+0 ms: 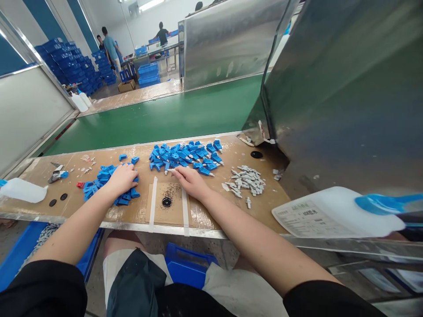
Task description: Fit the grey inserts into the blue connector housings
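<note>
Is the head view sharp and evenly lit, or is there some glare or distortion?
Head view: the left hand and right hand on the blue parts look sharp and evenly lit; a ceiling light glares at the top; wide-angle distortion bends the metal panel and stretches the forearms.

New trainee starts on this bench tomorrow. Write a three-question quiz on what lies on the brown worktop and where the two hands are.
1. True or false: the left hand rests on a heap of small blue plastic parts.
2. Multiple choice: the pile of small grey plastic pieces lies
A. left of both hands
B. between the hands
C. right of the right hand
3. Fill in: the small black round hole in the brown worktop sits between two strips of white ____.

Key:
1. True.
2. C.
3. Tape. The larger heap of blue plastic parts lies just beyond the right hand's fingertips.
</note>
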`<action>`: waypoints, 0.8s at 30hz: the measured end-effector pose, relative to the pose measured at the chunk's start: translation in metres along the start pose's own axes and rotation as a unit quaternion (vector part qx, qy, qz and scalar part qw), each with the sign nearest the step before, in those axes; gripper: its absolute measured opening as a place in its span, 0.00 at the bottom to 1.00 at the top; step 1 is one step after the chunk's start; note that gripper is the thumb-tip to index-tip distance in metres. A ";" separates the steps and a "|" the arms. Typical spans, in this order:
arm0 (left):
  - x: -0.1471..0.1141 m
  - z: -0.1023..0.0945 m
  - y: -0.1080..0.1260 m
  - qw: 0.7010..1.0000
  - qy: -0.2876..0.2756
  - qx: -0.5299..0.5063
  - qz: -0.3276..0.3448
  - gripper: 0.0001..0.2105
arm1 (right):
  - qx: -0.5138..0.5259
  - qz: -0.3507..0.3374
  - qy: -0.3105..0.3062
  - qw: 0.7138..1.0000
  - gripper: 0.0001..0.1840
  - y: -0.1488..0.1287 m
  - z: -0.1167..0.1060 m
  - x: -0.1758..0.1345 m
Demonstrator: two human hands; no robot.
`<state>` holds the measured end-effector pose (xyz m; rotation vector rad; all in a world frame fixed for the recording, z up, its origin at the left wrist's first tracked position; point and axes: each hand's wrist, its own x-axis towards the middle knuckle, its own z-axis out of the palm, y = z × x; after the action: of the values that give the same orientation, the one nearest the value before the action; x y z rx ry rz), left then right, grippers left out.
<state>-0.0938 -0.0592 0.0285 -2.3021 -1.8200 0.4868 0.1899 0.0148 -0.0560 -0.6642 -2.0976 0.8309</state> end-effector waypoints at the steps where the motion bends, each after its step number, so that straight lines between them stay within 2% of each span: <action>1: 0.002 0.001 -0.001 1.000 -0.001 -0.002 -0.004 0.10 | 0.003 -0.001 -0.001 1.000 0.20 0.000 0.000 0.000; 5: 0.002 -0.006 -0.003 0.997 -0.005 -0.079 -0.006 0.04 | 0.025 0.005 0.004 1.000 0.20 -0.003 -0.001 0.002; 7: -0.002 -0.014 -0.001 0.984 0.022 -0.177 -0.019 0.04 | 0.044 0.009 0.015 0.999 0.21 -0.004 -0.002 0.003; 8: -0.003 -0.018 0.002 0.968 0.046 -0.244 -0.031 0.06 | 0.056 0.012 0.022 0.998 0.21 -0.004 -0.003 0.004; 10: -0.003 -0.025 0.012 0.907 0.106 -0.403 -0.063 0.10 | 0.082 0.017 0.040 0.996 0.23 -0.004 -0.005 0.005; 12: 0.002 -0.027 0.027 0.807 0.160 -0.560 -0.094 0.15 | 0.104 0.023 0.053 0.993 0.23 -0.004 -0.006 0.007; 13: 0.006 -0.026 0.036 0.757 0.181 -0.619 -0.108 0.16 | 0.110 0.027 0.059 0.992 0.23 -0.003 -0.006 0.008; 14: 0.009 -0.025 0.046 0.718 0.202 -0.655 -0.120 0.17 | 0.114 0.031 0.065 0.991 0.23 -0.003 -0.006 0.008; 15: 0.013 -0.023 0.056 0.700 0.218 -0.668 -0.130 0.17 | 0.117 0.035 0.070 0.990 0.23 -0.003 -0.006 0.009; 16: 0.016 -0.021 0.066 0.704 0.229 -0.658 -0.138 0.17 | 0.119 0.041 0.076 0.989 0.23 -0.002 -0.006 0.009; 18: 0.018 -0.019 0.083 0.758 0.228 -0.595 -0.138 0.16 | 0.127 0.053 0.084 0.987 0.23 0.000 -0.005 0.010; 21: 0.019 -0.020 0.096 0.856 0.176 -0.480 -0.084 0.16 | 0.133 0.064 0.085 0.985 0.23 0.003 -0.003 0.012; 24: 0.028 -0.023 0.099 0.910 0.126 -0.394 -0.034 0.18 | 0.136 0.076 0.098 0.983 0.23 0.005 -0.002 0.014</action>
<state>0.0110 -0.0541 0.0134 -2.5478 -2.2027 -0.6666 0.1846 0.0285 -0.0522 -0.7317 -1.7338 1.0703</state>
